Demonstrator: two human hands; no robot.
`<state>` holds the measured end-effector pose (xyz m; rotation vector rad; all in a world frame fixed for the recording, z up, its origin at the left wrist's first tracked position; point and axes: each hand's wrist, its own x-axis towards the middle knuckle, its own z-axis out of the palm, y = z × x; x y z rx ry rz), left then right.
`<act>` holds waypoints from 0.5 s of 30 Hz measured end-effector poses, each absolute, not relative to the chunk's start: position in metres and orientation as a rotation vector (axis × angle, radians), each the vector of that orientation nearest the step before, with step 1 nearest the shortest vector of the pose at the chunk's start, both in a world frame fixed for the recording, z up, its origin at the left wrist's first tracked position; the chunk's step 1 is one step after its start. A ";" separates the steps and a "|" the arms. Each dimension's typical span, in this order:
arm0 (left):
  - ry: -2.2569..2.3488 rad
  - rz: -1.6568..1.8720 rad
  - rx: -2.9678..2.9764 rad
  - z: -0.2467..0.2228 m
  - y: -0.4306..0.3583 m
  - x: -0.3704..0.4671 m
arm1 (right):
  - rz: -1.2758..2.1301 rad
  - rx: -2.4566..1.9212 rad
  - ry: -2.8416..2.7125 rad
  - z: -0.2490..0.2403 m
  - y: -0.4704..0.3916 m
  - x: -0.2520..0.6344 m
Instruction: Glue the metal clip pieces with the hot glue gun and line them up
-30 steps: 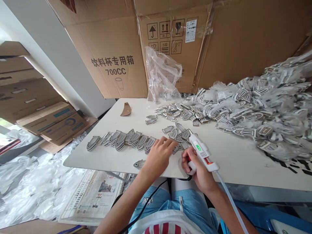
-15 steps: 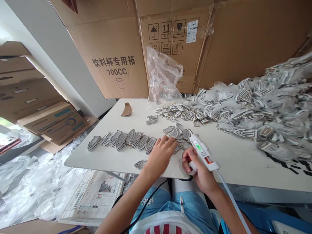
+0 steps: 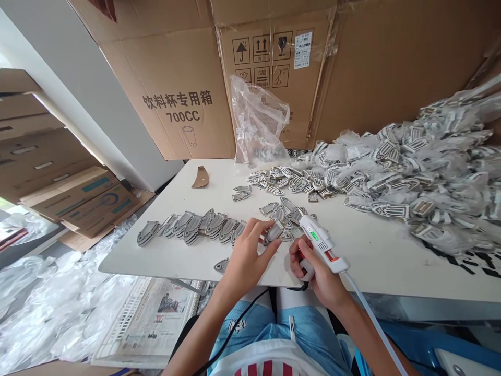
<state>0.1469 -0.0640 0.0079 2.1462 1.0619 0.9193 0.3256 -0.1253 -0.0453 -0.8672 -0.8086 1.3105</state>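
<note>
My right hand (image 3: 313,266) is wrapped round a white glue gun (image 3: 321,243) with a green light and a long glue stick out of its back. Its nozzle points up and left over a small heap of grey metal pieces (image 3: 291,211). Between the thumb and fingers of my left hand (image 3: 250,250) is one flat grey metal piece (image 3: 274,231), pointed at one end and tilted at the heap's near edge. A row of stacked metal pieces (image 3: 191,227) lies to the left. A single metal piece (image 3: 222,265) rests near the table's front edge, partly behind my left hand.
Plastic-wrapped metal pieces (image 3: 395,172) are piled at the right, with loose ones (image 3: 293,180) towards the back. Tall cardboard boxes (image 3: 188,68) stand behind the white table (image 3: 371,261). A clear plastic bag (image 3: 256,125) leans there. A black cable (image 3: 230,334) crosses my lap.
My left hand has turned and opened out from over the heap, and now pinches one metal piece. My right hand holds the glue gun nearly where it was; the view has shifted slightly.
</note>
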 end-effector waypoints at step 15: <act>0.961 0.863 1.221 0.026 -0.066 0.133 | 1.380 -0.901 -0.961 -0.046 -0.127 0.330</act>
